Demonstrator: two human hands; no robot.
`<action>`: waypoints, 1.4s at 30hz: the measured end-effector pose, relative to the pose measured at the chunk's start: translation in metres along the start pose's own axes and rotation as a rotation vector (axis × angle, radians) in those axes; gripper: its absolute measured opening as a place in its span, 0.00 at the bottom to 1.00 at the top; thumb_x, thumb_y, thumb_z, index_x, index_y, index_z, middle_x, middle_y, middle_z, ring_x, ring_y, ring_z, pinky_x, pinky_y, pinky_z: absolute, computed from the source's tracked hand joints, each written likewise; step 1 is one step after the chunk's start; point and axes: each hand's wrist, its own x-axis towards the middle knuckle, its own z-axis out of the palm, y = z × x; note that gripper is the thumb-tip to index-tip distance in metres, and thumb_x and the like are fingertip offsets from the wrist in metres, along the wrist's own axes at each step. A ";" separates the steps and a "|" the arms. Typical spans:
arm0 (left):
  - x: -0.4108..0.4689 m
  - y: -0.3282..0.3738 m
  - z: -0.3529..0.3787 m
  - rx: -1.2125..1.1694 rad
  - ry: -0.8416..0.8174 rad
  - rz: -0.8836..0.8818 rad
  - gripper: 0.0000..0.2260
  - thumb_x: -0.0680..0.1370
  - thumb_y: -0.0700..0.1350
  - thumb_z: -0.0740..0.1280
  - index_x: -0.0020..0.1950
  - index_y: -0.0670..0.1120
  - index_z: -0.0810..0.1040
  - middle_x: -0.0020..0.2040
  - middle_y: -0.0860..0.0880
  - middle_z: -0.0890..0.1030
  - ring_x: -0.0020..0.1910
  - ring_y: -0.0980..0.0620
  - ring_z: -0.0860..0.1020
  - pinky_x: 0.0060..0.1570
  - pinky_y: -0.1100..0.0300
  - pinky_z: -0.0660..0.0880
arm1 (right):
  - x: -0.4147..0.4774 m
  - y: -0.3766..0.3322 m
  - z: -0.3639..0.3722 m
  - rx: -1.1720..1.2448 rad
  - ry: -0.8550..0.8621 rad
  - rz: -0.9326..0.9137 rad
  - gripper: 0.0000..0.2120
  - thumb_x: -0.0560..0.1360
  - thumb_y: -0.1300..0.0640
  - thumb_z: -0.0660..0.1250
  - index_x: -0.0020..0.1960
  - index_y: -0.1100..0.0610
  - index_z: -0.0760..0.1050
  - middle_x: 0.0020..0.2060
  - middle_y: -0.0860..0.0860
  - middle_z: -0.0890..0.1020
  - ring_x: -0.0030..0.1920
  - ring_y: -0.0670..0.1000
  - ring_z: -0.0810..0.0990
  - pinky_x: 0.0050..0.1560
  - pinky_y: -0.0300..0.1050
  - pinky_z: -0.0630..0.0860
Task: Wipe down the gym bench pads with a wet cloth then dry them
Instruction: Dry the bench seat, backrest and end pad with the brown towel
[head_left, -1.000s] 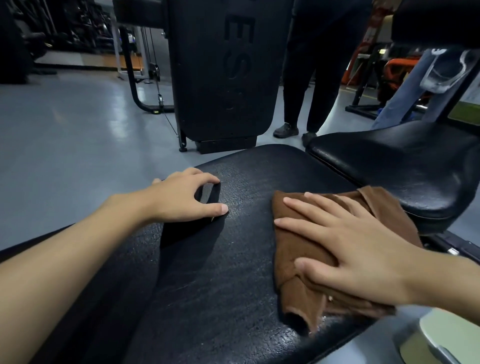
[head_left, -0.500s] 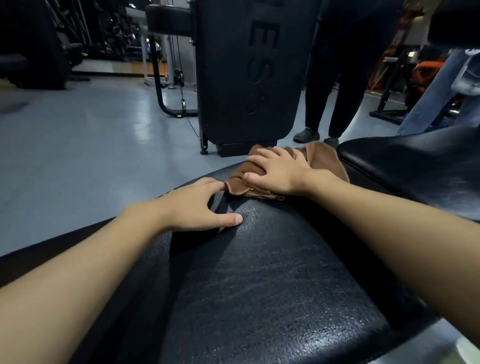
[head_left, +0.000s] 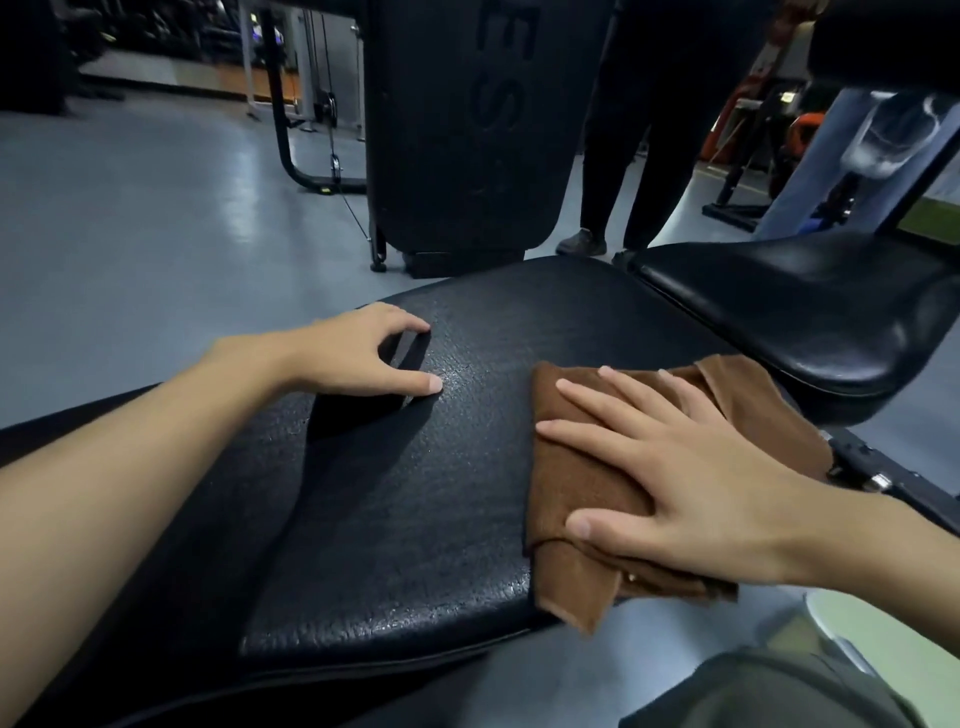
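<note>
A black textured bench pad (head_left: 415, 509) fills the middle of the view. A folded brown cloth (head_left: 571, 478) lies on its right side, one corner hanging over the near edge. My right hand (head_left: 691, 467) presses flat on the cloth with fingers spread and straight. My left hand (head_left: 363, 353) rests on the pad's left part, fingers arched with the tips touching the surface and nothing in it. A second, smoother black seat pad (head_left: 810, 317) sits at the right, just beyond the cloth.
A tall black machine shroud (head_left: 467, 130) stands right behind the pad. A person in dark trousers (head_left: 623, 156) stands beside it. A metal frame with a bolt (head_left: 878, 480) runs under the seat pad. Grey floor (head_left: 130, 234) spreads to the left.
My right hand pushed the cloth to the pad's far end half a second ago and has now dragged it back to the near right side. My left hand stayed in place.
</note>
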 end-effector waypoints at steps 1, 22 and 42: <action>-0.001 -0.004 0.000 0.011 0.004 -0.005 0.49 0.54 0.83 0.60 0.72 0.63 0.64 0.73 0.57 0.63 0.70 0.55 0.65 0.72 0.48 0.62 | 0.007 0.000 -0.001 0.007 -0.006 0.006 0.38 0.67 0.19 0.40 0.75 0.29 0.46 0.79 0.36 0.43 0.78 0.45 0.36 0.76 0.58 0.38; -0.051 -0.032 0.002 -0.007 0.029 0.014 0.36 0.71 0.65 0.70 0.75 0.56 0.64 0.75 0.55 0.62 0.73 0.57 0.62 0.65 0.67 0.57 | 0.183 -0.005 -0.002 0.027 0.043 0.088 0.32 0.75 0.27 0.48 0.77 0.36 0.56 0.80 0.44 0.53 0.79 0.52 0.48 0.75 0.63 0.43; -0.070 -0.067 -0.007 0.041 0.016 -0.035 0.43 0.58 0.78 0.62 0.71 0.63 0.66 0.69 0.59 0.66 0.68 0.57 0.67 0.69 0.55 0.65 | 0.211 -0.036 0.000 0.029 0.024 0.023 0.35 0.72 0.24 0.49 0.76 0.35 0.57 0.80 0.42 0.53 0.79 0.52 0.50 0.74 0.63 0.46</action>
